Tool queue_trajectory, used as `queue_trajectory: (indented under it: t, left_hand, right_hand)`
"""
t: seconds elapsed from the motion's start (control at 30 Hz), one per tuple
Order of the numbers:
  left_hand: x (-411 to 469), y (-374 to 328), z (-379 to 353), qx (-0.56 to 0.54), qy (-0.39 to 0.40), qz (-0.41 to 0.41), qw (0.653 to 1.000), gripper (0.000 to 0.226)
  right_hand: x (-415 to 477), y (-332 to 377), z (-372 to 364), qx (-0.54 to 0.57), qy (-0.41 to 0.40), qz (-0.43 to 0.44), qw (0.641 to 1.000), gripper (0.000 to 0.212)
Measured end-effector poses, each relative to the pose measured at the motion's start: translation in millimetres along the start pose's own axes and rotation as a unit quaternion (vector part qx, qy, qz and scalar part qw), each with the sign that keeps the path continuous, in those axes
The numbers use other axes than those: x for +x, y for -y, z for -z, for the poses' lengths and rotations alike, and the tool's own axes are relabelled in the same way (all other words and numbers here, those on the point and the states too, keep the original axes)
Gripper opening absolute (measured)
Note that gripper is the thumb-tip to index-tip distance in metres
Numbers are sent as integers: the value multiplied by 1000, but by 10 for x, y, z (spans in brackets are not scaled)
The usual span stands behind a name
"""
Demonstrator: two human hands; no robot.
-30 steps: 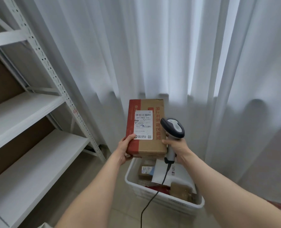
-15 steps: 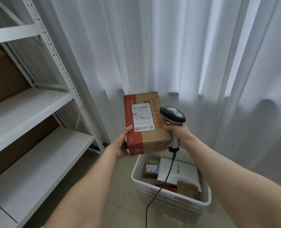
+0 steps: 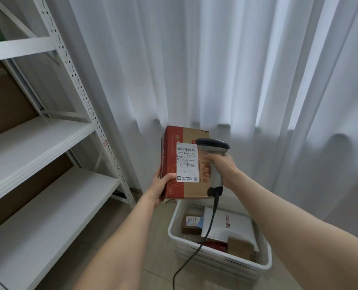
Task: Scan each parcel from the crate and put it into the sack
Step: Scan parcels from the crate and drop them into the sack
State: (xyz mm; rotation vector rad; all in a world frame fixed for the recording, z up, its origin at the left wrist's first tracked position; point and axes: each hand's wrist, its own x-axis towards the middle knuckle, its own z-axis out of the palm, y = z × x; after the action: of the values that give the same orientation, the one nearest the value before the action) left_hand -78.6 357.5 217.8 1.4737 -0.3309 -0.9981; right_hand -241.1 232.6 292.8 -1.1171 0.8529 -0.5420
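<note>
**Above the crate: parcel presented to scanner**

Above the white crate (image 3: 226,263), a red-and-brown cardboard parcel (image 3: 191,189) is held upright in front of a white curtain (image 3: 215,59). The parcel is supported at its lower left corner by the left hand (image 3: 159,190). The grip of that hand is closed on it, with the thumb laid on the front face beside the white shipping label (image 3: 187,162). A handheld scanner (image 3: 213,145) is held by its handle in the right hand (image 3: 224,167), the grip wrapped fully round it. Its dark head is set at the label's upper right corner, overlapping the parcel's front. A dark cable (image 3: 194,254) is seen hanging from the handle across the crate. Inside the crate, a white mailer (image 3: 230,225), a small labelled box (image 3: 191,223) and a brown box (image 3: 239,245) are recorded. White metal shelving (image 3: 48,143) is noted at the left, on a tiled floor (image 3: 153,248).
</note>
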Motion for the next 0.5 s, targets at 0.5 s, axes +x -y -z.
queue_trajectory:
  t: [0.5]
  left_hand:
    - [95, 83, 130, -5, 4, 2, 1000, 58]
  right_hand:
    - [-158, 129, -221, -62, 28, -43, 997, 17]
